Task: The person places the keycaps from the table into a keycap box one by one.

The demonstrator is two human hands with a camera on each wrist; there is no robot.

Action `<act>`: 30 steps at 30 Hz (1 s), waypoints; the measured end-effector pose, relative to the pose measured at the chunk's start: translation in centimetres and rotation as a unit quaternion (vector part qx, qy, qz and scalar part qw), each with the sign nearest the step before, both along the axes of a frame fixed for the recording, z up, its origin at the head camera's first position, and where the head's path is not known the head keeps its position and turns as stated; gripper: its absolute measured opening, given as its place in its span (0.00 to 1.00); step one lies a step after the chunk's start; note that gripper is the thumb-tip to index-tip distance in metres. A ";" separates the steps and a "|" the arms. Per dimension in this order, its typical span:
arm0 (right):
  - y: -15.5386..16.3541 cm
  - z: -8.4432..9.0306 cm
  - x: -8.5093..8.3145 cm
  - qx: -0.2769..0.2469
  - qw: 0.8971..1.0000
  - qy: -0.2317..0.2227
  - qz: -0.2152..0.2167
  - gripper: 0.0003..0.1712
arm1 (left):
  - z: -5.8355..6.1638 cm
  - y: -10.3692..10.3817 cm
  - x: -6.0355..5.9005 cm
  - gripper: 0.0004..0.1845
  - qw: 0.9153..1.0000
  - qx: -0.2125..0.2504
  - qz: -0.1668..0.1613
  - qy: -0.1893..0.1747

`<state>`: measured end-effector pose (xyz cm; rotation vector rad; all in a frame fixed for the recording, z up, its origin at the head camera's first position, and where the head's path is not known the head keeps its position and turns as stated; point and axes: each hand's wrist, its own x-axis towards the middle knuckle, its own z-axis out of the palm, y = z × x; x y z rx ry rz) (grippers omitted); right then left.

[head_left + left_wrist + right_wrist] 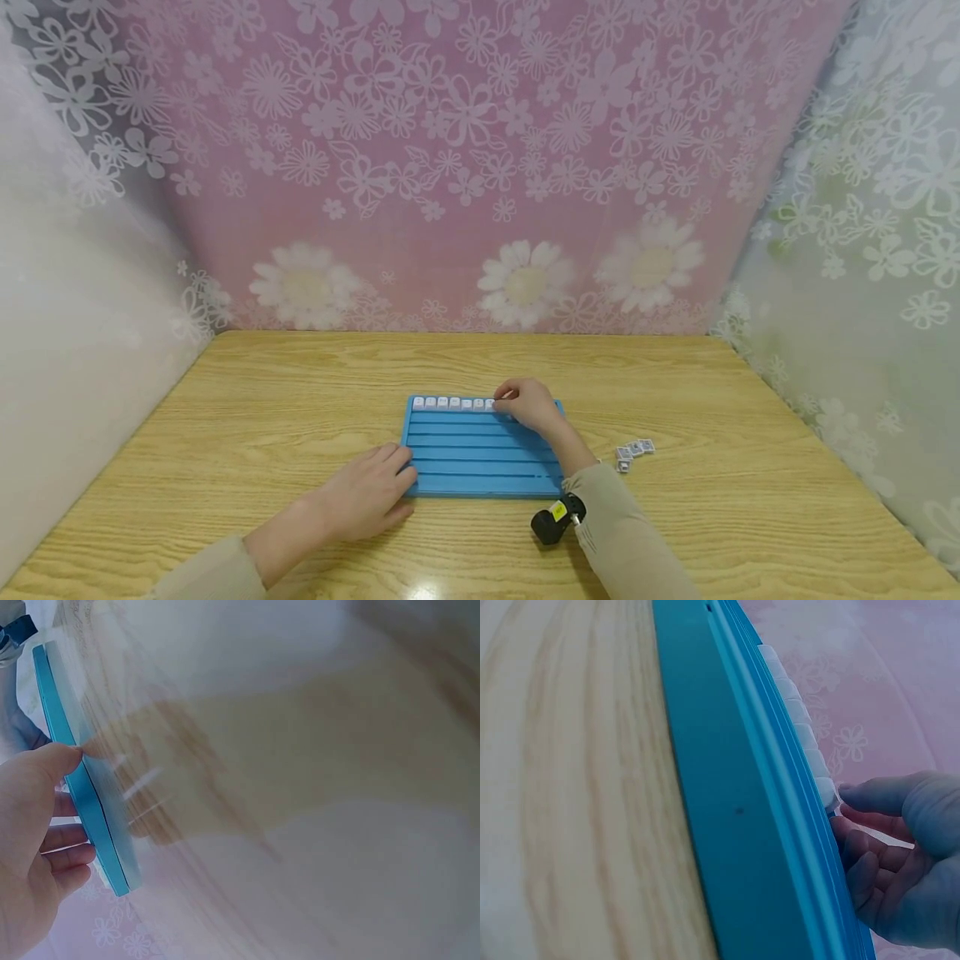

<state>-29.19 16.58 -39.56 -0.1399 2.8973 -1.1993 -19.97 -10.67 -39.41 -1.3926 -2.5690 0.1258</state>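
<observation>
A blue ridged tray [480,483] lies on the wooden table. Along its far edge stands a row of small white tiles [448,403] with dark marks too small to read. My left hand [367,492] holds the tray's near left corner; in the left wrist view the thumb [64,759] lies against the blue edge, with the other fingers bent at the adjoining side. At the right end of the row, my right hand [531,406] pinches a white tile [826,792] between thumb and fingers, partly hidden by the fingertips.
Several loose tiles [636,448] lie on the table [712,517] to the right of the tray, near the right forearm. A black wrist camera [551,523] hangs from the right sleeve over the table. Flowered pink cloth [420,283] stands behind the table's far edge.
</observation>
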 end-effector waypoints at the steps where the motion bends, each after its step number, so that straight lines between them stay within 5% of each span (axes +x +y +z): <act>1: 0.0 0.0 0.0 0.003 1.000 0.003 0.003 0.06 | 0.0 0.0 0.0 0.17 1.000 0.000 0.000 -0.001; 8: -0.2 -0.1 0.0 0.021 1.000 0.011 0.002 0.05 | 0.0 0.1 0.0 0.17 1.000 -0.006 0.001 -0.003; 16: 0.9 -0.1 0.0 -0.044 0.999 -0.011 0.005 0.09 | 0.0 0.1 0.0 0.17 1.000 0.003 0.000 -0.004; 30: 8.0 2.8 2.5 -0.105 0.994 -0.029 0.028 0.19 | -0.1 0.0 -0.1 0.16 1.000 0.017 -0.019 0.014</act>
